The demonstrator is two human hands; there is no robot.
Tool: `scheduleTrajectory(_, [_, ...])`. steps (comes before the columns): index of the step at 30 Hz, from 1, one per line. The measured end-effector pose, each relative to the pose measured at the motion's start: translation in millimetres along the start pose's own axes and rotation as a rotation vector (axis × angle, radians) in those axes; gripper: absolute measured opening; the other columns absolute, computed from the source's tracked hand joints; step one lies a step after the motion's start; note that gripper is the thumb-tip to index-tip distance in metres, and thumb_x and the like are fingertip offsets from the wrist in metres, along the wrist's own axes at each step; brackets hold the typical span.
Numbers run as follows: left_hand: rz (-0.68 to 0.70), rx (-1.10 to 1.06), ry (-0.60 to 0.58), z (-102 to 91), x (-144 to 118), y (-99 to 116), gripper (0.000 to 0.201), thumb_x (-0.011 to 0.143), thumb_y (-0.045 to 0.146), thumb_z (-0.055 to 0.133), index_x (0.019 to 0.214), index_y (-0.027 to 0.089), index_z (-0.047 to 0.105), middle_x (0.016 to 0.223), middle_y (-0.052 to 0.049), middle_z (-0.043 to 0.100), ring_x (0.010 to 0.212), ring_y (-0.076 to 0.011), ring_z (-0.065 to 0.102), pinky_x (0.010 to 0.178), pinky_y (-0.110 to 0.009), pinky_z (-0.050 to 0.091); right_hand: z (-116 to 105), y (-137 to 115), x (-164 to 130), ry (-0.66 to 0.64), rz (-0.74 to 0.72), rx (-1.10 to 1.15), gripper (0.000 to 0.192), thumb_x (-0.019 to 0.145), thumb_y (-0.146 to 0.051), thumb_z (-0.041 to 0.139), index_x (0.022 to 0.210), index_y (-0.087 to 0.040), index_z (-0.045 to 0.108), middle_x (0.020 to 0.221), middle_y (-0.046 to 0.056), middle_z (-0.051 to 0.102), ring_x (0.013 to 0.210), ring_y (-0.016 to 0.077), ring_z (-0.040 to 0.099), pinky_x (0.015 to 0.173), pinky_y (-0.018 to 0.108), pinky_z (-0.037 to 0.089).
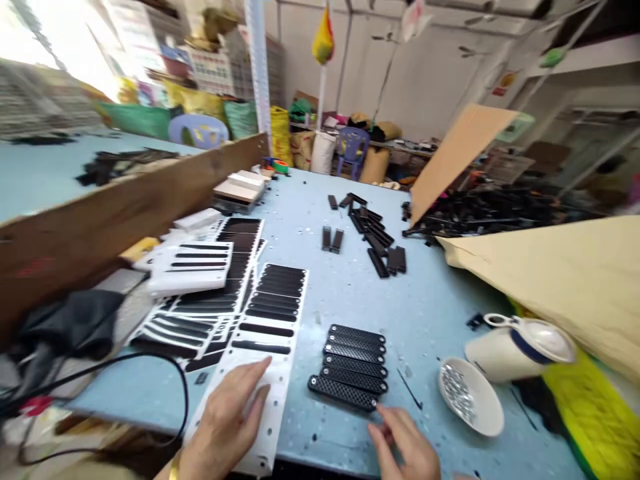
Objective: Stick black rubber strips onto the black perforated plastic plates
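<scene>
Under the left hand, the white die-cut sheet is pressed flat.
Beside it, open right-hand fingers are best kept low, just short of the nearest textured black strip.

A small workshop: a blue worktable strewn with black parts, stuffed sacks along the wall.

Matt black textured tabs (weave-like), glossy white bowl, smooth pale-blue table.

- Ahead of your right hand, five stacked black textured strips block the way.
- To its right sits a white bowl of metal bits; bare blue tabletop lies between.
</scene>
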State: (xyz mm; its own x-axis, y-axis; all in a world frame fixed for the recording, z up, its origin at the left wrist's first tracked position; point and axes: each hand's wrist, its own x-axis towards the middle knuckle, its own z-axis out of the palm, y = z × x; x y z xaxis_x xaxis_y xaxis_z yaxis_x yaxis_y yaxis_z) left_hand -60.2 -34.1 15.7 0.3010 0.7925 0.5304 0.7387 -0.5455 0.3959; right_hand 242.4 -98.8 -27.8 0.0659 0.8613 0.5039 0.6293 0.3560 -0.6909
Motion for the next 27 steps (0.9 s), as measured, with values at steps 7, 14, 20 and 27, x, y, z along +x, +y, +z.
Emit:
scheduleTrajectory(7, [0.070,0.420,-0.060,-27.7,-66,-32,0.034,0.087,0.027,0.053,0.119,0.016,0.060,0.123,-0.016,0.066,0.116,-0.0347,0.061,0.084,-0.042,0.054,55,-75,43,-0.087,-0.314,-0.022,0.021,0.088,-0.009,0.051,0.105,-0.016,0.062,0.084,0.010,0.066,0.075,0.0226,0.063,0.065,0.035,0.054])
scheduleTrajectory(14, [0.062,0.285,0.048,-7.1,-44,-23,0.046,0.086,0.010,0.046,0.132,0.015,0.049,0.126,-0.016,0.065,0.123,-0.0307,0.055,0.095,-0.045,0.046,51,-59,51,-0.158,-0.298,-0.275,0.018,0.087,-0.024,0.055,0.099,-0.014,0.063,0.068,0.005,0.060,0.058,0.0205,0.058,0.052,0.032,0.046])
scheduleTrajectory(20, [0.129,0.145,-0.028,4.6,-3,-32,0.043,0.085,0.002,0.038,0.124,0.013,0.054,0.105,-0.013,0.072,0.094,-0.0236,0.068,0.083,-0.039,0.052,71,-62,38,-0.323,-0.220,-0.362,0.026,0.082,-0.011,0.052,0.107,-0.012,0.060,0.075,0.008,0.066,0.064,0.0231,0.064,0.055,0.031,0.048])
scheduleTrajectory(27, [0.184,-0.130,-0.112,44.2,2,15,0.046,0.089,0.004,0.040,0.132,0.017,0.047,0.084,-0.006,0.069,0.074,-0.0195,0.064,0.071,-0.037,0.050,23,-23,10,-0.095,-0.145,-0.353,0.027,0.087,-0.011,0.042,0.108,-0.012,0.060,0.077,0.011,0.066,0.066,0.0248,0.066,0.057,0.035,0.054])
